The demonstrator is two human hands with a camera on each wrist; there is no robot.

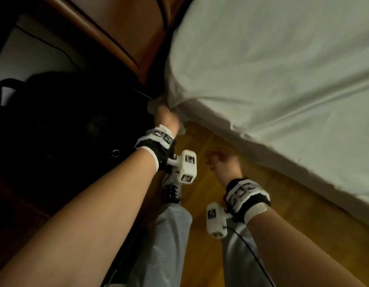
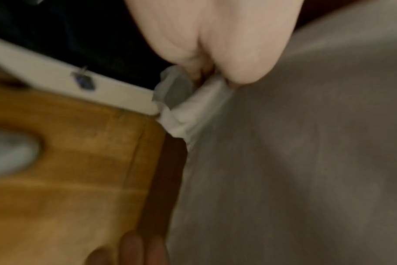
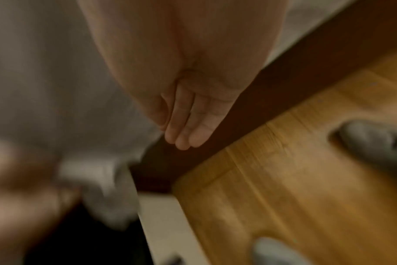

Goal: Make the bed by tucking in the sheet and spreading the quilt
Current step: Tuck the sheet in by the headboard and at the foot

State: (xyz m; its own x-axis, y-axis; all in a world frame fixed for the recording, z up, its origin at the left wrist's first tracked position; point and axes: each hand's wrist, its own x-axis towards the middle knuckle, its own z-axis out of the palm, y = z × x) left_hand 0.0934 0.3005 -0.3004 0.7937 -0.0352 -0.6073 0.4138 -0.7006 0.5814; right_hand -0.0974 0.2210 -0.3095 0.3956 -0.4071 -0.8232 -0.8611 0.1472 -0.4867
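A white sheet [image 1: 272,69] covers the mattress at the upper right. At the mattress corner my left hand [image 1: 166,116] grips a bunched corner of the sheet [image 2: 193,109], fingers and thumb pinched on the fabric [image 2: 215,78]. My right hand [image 1: 220,162] hangs lower, beside the bed's side and above the floor. In the right wrist view its fingers [image 3: 184,136] are straight and together, holding nothing, in front of the dark bed frame [image 3: 272,86]. No quilt is in view.
A black bag [image 1: 55,121] sits on the floor at the left, close to the bed corner. Behind it stands brown wooden furniture [image 1: 117,27]. The wooden floor [image 1: 283,204] runs along the bed side. My grey-trousered legs [image 1: 171,235] and a shoe [image 1: 171,189] are below the hands.
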